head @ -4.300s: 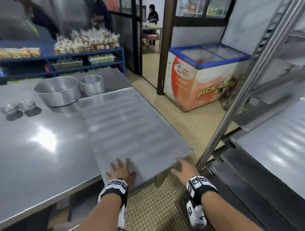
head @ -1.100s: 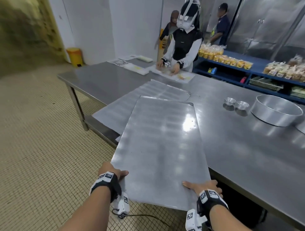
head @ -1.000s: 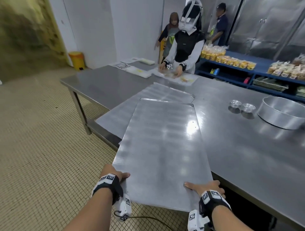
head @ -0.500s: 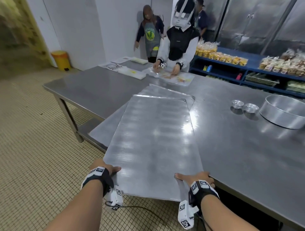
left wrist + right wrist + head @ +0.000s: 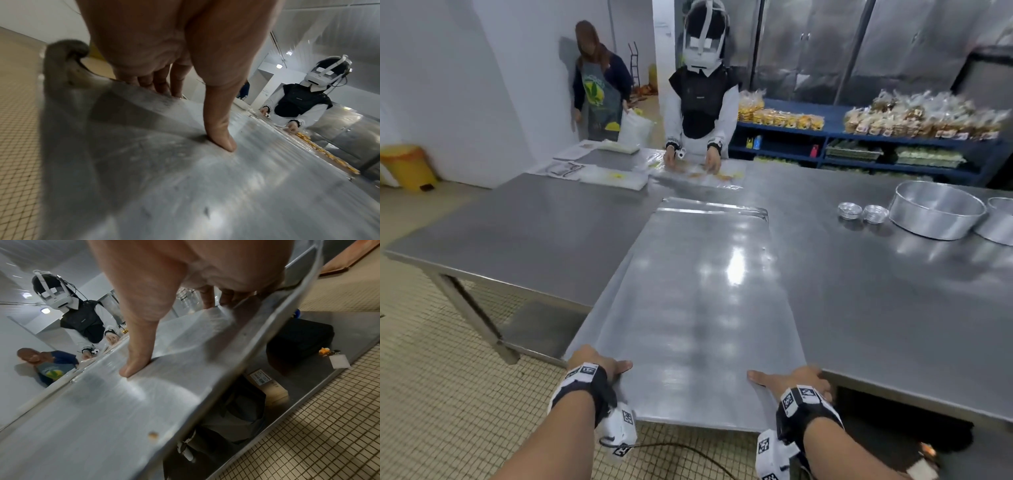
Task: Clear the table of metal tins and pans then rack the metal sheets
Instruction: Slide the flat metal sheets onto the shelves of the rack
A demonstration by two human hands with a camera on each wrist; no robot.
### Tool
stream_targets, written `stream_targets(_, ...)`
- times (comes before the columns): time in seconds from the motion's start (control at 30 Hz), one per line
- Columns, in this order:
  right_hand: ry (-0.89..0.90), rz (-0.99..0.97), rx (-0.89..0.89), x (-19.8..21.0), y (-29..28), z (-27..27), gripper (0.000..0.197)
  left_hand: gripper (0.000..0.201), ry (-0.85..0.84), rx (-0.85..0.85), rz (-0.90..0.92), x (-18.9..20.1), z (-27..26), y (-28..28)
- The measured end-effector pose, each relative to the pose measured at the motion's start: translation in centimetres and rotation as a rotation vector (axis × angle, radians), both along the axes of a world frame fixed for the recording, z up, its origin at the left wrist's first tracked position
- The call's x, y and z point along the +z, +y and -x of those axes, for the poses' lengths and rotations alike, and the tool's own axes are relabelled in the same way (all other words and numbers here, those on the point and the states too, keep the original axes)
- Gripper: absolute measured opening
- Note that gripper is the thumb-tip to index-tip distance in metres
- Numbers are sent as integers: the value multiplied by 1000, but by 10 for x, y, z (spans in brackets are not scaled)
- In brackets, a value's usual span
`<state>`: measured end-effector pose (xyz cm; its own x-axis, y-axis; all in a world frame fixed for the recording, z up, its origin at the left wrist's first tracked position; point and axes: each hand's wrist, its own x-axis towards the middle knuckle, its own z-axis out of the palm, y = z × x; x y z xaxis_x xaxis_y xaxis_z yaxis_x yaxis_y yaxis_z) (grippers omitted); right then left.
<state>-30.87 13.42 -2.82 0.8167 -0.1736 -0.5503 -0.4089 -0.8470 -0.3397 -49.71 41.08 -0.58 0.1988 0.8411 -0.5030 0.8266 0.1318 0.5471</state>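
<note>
A large flat metal sheet [image 5: 698, 308] lies lengthwise on the steel table [image 5: 876, 308], its near end sticking out past the table edge. My left hand [image 5: 599, 365] grips its near left corner and my right hand [image 5: 787, 378] its near right corner. In each wrist view the thumb [image 5: 221, 138] [image 5: 135, 365] presses on top while the fingers [image 5: 160, 84] curl under the edge. A second sheet [image 5: 602, 301] shows beneath it at the left side and far end. Two small tins [image 5: 861, 211] and two round pans [image 5: 935, 219] stand at the far right.
A person in a headset [image 5: 700, 102] works with plastic bags at the table's far side, and another in an apron [image 5: 599, 85] stands behind. Blue shelves [image 5: 893, 144] hold packaged goods. A yellow bin [image 5: 407, 166] stands far left. A black case [image 5: 298, 340] sits under the table.
The sheet in my hands has swung round over the lower sheet and now nearly covers it. Both hands keep their hold on the near corners.
</note>
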Motion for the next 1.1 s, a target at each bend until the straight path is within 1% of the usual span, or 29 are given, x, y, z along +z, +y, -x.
stream_targets(0.07, -11, -6, -40, 2, 16, 7, 149, 76, 3, -44, 0, 0, -4, 24)
stream_targets(0.13, -30, -14, -81, 4, 31, 14, 148, 76, -3, -76, -5, -1, -6, 46)
stream_targets(0.27, -51, -23, -129, 2, 64, 25, 146, 63, 9, -154, -7, -5, -9, 84)
stream_targets(0.33, -52, -30, -151, -1, 77, 30, 145, 61, 21, -188, -12, -10, -10, 100)
stream_targets(0.47, -97, -23, -176, -4, 95, 39, 137, 66, 42, -229, -4, -18, -10, 125)
stream_targets(0.57, -104, -10, -185, -7, 106, 42, 142, 75, 66, -238, -22, -27, -12, 140)
stream_targets(0.67, -110, -1, -191, -11, 114, 40, 143, 90, 111, -256, -73, -40, -18, 150)
stream_targets(0.87, -100, 60, -196, -12, 111, 32, 134, 98, 145, -244, -87, -46, -24, 141)
stream_targets(0.97, -120, 69, -209, -17, 107, 28, 131, 97, 120, -250, -51, -48, -27, 138)
stream_targets(1.03, -118, 59, -193, -19, 107, 27, 131, 90, 42, -226, 3, -50, -29, 138)
stream_targets(1.1, -117, 56, -190, -20, 106, 27, 130, 82, 4, -205, 11, -52, -30, 137)
